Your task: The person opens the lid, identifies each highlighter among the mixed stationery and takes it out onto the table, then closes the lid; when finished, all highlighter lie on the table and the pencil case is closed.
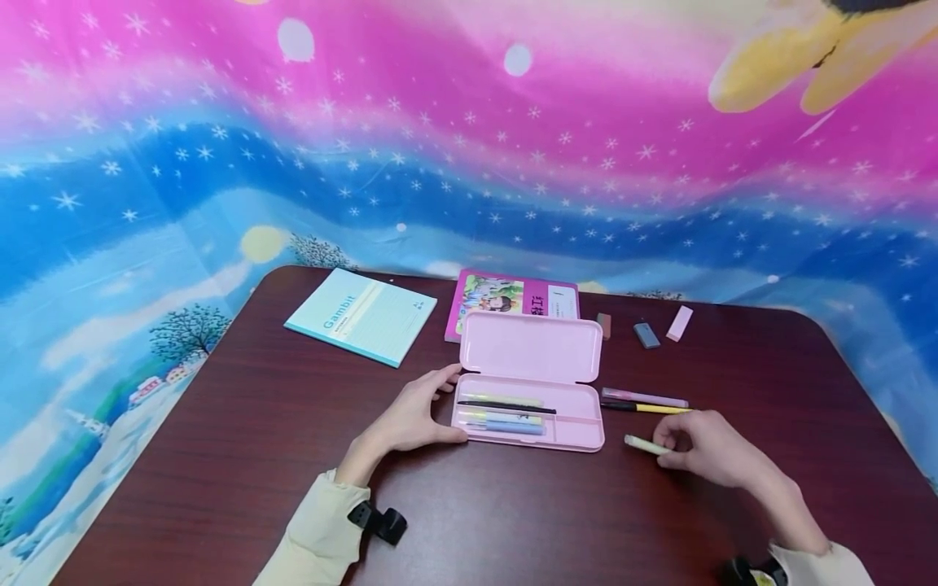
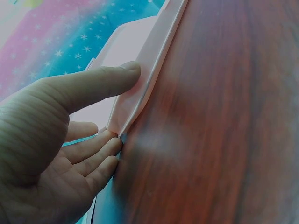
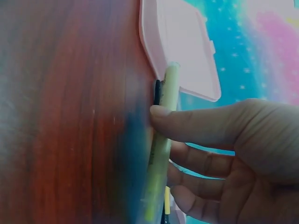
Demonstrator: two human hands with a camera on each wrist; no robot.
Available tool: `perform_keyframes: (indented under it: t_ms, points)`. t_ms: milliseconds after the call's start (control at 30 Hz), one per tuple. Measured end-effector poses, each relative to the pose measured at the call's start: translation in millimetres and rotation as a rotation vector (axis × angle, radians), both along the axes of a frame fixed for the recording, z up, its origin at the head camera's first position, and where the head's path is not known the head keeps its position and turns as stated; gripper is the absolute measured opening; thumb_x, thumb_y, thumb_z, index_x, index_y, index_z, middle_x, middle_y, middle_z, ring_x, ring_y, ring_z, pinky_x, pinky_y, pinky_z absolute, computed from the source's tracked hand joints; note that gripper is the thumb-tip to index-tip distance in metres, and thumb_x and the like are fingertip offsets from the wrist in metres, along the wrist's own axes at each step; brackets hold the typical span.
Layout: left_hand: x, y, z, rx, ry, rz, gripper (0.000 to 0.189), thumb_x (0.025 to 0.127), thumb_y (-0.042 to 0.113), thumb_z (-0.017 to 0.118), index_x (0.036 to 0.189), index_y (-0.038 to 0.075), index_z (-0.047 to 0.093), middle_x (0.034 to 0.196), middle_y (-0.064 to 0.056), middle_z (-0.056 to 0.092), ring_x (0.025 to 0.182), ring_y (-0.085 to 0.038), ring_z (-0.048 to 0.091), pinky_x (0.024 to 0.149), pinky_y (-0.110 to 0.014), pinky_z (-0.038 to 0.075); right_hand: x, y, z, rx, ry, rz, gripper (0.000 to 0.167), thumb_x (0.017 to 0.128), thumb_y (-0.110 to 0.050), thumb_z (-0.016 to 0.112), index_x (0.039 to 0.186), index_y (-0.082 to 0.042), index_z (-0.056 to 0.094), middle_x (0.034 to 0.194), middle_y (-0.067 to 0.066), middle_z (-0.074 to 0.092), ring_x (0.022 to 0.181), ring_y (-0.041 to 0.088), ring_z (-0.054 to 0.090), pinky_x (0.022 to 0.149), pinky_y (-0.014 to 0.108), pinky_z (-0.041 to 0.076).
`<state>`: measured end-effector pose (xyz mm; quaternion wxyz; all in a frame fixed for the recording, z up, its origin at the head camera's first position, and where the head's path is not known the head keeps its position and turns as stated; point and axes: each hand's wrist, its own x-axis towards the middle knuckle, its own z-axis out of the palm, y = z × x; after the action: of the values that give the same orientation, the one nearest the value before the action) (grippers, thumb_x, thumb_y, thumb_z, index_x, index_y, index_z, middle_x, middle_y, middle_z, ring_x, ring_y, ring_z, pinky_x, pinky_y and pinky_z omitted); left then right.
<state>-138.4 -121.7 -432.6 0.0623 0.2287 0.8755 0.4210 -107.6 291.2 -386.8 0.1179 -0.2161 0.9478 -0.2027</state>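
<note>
a dark reddish-brown wooden table [image 1: 242, 456] stands before a pink-and-blue starry backdrop cloth [image 1: 469, 146].

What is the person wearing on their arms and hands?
Both hands are bare, with no gloves or rings to be seen. The left hand comes out of a pale cream sleeve, and a small black strap with a clip sits at that wrist. The right hand has the same cream sleeve, with a dark strap beside it.
</note>
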Motion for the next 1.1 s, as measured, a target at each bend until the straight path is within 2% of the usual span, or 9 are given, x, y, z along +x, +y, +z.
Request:
perform_keyframes:
  t_ms: [133,367,500,833,1100]
  points:
    - [-0.2,-0.1,-0.3,0.006,0.004,-0.001,0.093,0.068,0.022,0.087,0.145,0.006,0.038,0.13,-0.006,0.054,0.113,-0.02,0.052,0.096,-0.04,0.046,-13.5,-4,-0.7,0.033,-0.004,-0.034,0.015,0.077,-0.013,0.079,0.078,-0.019,0.065,0.069,-0.012,0.054,0.063,0.005,0.045,0.057,0.024,0.04]
    - [-0.3,-0.7,-0.2,0.005,0.002,-0.001,0.093,0.068,0.023,0.087,0.145,0.006,0.038,0.131,-0.007,0.053,0.113,-0.02,0.052,0.096,-0.04,0.046,-27.8,-16,-1.4,0.083,0.076,-0.058,0.014,0.075,-0.008,0.08,0.079,-0.014,0.068,0.07,-0.006,0.056,0.063,0.012,0.046,0.056,0.028,0.041]
    - [-0.4,-0.8,-0.2,0.004,0.005,-0.002,0.093,0.068,0.022,0.087,0.145,0.006,0.038,0.131,-0.006,0.054,0.113,-0.02,0.052,0.096,-0.04,0.046,-31.3,-22,-1.8,0.104,0.104,-0.082,0.013,0.074,-0.007,0.079,0.079,-0.013,0.069,0.071,-0.004,0.057,0.064,0.013,0.047,0.058,0.03,0.042]
    - [0.3,0.7,-0.9,0.003,-0.004,0.006,0.093,0.068,0.022,0.087,0.145,0.006,0.038,0.129,-0.006,0.054,0.113,-0.02,0.052,0.096,-0.039,0.045,-34.6,-27,-8.6,0.053,0.116,-0.194,0.015,0.075,0.0,0.078,0.083,-0.01,0.07,0.074,-0.001,0.061,0.066,0.016,0.05,0.061,0.033,0.046]
    - [-0.3,0.5,-1.2,0.005,-0.001,0.007,0.093,0.068,0.022,0.087,0.145,0.006,0.038,0.13,-0.006,0.054,0.113,-0.02,0.052,0.096,-0.04,0.046,-36.4,-28,-11.4,0.042,0.151,-0.218,0.017,0.072,0.001,0.079,0.084,-0.009,0.071,0.077,0.002,0.064,0.069,0.018,0.054,0.067,0.042,0.05]
